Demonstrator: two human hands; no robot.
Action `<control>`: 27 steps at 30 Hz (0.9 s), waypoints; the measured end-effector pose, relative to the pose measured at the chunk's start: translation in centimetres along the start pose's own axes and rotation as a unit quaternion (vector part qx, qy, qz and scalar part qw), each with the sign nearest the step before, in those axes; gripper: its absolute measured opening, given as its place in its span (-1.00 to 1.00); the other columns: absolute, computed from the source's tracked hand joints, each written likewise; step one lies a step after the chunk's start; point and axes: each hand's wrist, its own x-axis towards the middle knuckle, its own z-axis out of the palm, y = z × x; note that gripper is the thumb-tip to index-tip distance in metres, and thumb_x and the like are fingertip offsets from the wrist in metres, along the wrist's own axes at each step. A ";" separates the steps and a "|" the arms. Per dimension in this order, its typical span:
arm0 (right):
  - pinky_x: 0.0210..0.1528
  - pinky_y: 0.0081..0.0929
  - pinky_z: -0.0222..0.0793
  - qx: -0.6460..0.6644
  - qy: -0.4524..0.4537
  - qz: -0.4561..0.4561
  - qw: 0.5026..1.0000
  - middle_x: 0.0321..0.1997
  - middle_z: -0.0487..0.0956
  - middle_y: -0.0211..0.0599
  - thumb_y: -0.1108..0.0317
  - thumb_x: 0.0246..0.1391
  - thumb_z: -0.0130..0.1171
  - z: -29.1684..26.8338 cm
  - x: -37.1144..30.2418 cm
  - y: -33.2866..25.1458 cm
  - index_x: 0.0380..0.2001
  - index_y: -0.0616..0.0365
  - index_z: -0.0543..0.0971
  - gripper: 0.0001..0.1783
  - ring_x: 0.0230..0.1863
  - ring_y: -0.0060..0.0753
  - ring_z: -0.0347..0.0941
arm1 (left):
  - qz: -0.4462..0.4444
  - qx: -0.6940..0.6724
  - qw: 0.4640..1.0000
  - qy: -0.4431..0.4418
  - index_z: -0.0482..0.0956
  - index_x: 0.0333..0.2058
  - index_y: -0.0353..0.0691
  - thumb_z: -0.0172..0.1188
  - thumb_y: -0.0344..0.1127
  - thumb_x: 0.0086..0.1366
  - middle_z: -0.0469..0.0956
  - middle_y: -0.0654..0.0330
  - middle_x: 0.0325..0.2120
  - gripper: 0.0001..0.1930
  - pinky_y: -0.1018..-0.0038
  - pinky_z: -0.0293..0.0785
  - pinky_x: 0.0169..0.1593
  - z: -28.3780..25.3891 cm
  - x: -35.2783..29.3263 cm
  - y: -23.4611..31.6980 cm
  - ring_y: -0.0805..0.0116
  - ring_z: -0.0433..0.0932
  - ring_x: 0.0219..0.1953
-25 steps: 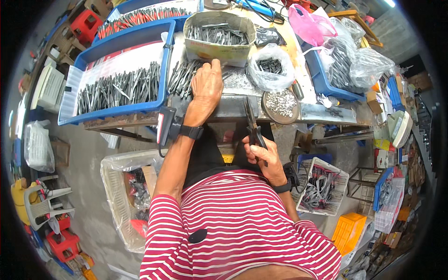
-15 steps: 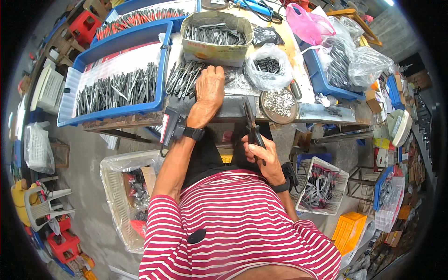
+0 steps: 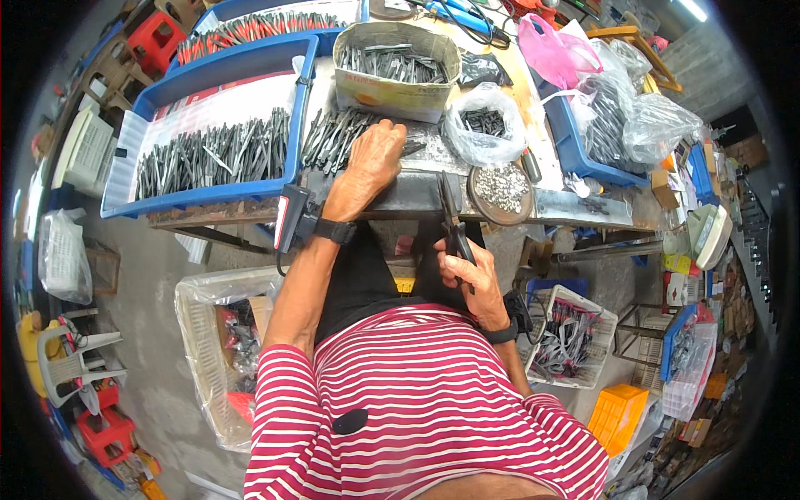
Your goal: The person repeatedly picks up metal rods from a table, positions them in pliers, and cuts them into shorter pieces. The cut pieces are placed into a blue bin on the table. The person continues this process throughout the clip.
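Observation:
My left hand (image 3: 372, 162) is closed above the front of the work table, its fingertips bent down and hidden. It lies at the right edge of a loose pile of thin black-and-silver metal parts (image 3: 332, 140). Whatever those fingers pinch cannot be made out. Lower and to the right, my right hand (image 3: 472, 273) is wrapped round the dark handles of long-nose pliers (image 3: 455, 229). Their slim jaws point up past the table's front edge, beside a round dish of small silvery pieces (image 3: 501, 188).
A cardboard box (image 3: 392, 93) of dark parts stands behind my left hand. Left of it is a blue tray (image 3: 200, 200) with many similar parts. A clear bag (image 3: 486, 150) of black pieces sits behind the dish. Plastic crates (image 3: 190, 333) flank me on the floor.
My left hand has shifted slightly right, and its fingers look more tightly bent. The pliers' jaws now point more directly upward and look closer together. The whole view has moved a little.

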 end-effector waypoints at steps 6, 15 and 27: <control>-0.48 -0.65 0.15 -0.023 0.011 -0.014 1.000 -0.45 0.38 -0.43 0.18 -0.02 0.21 -0.1 0.2 -0.1 -0.16 0.37 0.44 -0.52 -0.48 -0.65 0.26 | -0.101 -0.034 0.994 0.016 0.39 -0.36 -0.36 0.08 -0.53 0.13 0.52 -0.10 -0.47 -0.91 0.14 0.45 -0.29 -1.7 0.6 1.4 -0.10 0.53 -0.35; -0.41 -0.67 0.20 -0.250 0.090 -0.159 0.951 -0.45 0.39 -0.48 0.21 -0.02 0.26 0.3 0.7 -0.5 -0.15 0.30 0.47 -0.56 -0.45 -0.68 0.27 | -0.262 -0.612 0.745 0.048 0.57 -0.34 -0.34 0.35 -0.45 0.04 0.56 0.28 -0.54 -0.81 0.72 0.27 -0.50 -5.2 -2.2 3.3 0.62 0.43 -0.57; -0.34 -0.41 0.35 -0.411 0.139 -0.322 0.841 -0.33 0.40 -0.17 0.41 -0.19 0.35 1.5 0.7 -0.5 -0.08 0.27 0.41 -0.46 -0.39 -0.28 0.40 | -0.315 -0.819 0.480 0.011 0.52 -0.34 -0.33 0.23 -0.53 0.16 0.45 0.30 -0.54 -0.90 0.71 0.10 -0.57 -4.6 -5.3 6.1 0.63 0.30 -0.60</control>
